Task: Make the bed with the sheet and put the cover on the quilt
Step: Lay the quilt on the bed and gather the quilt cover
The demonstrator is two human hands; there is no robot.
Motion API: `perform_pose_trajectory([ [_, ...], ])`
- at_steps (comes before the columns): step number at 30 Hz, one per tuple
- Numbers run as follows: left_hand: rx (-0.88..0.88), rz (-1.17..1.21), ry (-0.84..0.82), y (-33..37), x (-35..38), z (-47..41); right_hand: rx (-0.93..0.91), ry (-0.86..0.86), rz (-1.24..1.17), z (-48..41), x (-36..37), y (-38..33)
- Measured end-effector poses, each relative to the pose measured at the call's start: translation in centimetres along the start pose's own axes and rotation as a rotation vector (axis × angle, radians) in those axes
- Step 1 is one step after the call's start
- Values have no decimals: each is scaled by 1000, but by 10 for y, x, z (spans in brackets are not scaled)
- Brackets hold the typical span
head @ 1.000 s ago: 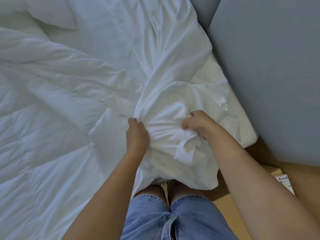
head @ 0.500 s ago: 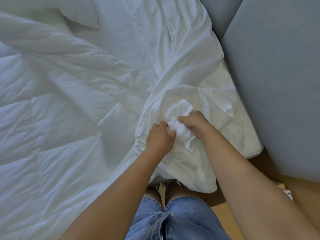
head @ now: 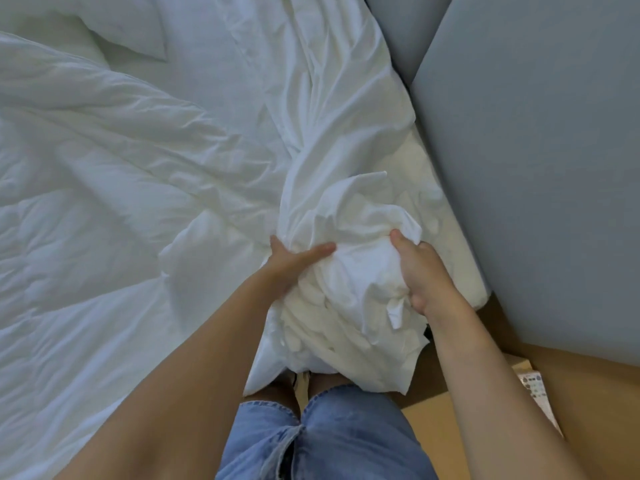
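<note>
Cloth fills the space between both hands: the crumpled white fabric quilt cover point(head: 349, 271) is bunched into a wad. The left hand point(head: 294, 263) lies with fairly straight fingers pressed on the wad's left flank. The right hand point(head: 420, 271) grips its right flank, thumb up, fingers curled into the folds. The step looks like gathering the cover to find its opening. Done well, each hand would work down to an inside corner and keep the layers untwisted before meeting the puffy white stitched quilt point(head: 104, 202), spread well left of the left hand. The cover is the only pouch here; whether any quilt sits inside it cannot be told. Right of the right hand stands a grey padded panel point(head: 536, 168).
</note>
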State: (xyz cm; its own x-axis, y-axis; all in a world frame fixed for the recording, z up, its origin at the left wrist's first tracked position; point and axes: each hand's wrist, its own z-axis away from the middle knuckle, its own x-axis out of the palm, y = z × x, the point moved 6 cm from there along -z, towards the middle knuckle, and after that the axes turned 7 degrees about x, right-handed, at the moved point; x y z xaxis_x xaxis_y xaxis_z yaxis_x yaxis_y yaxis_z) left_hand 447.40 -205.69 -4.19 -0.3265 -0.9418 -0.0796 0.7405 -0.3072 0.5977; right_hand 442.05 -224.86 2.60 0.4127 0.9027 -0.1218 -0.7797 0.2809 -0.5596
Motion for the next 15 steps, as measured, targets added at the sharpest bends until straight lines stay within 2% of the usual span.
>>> perform_pose_trajectory([
  [4, -88, 1, -245, 6, 15, 14, 31, -20, -141, 5, -11, -1],
  [8, 2, 47, -351, 55, 49, 38, 100, -83, -475, 9, -41, -13],
  [12, 54, 127, -445, 103, 114, 57, -44, -106, -683, 24, -103, -45],
  [15, 27, 136, -463, 103, 170, 64, -146, -48, -776, 35, -158, -40],
])
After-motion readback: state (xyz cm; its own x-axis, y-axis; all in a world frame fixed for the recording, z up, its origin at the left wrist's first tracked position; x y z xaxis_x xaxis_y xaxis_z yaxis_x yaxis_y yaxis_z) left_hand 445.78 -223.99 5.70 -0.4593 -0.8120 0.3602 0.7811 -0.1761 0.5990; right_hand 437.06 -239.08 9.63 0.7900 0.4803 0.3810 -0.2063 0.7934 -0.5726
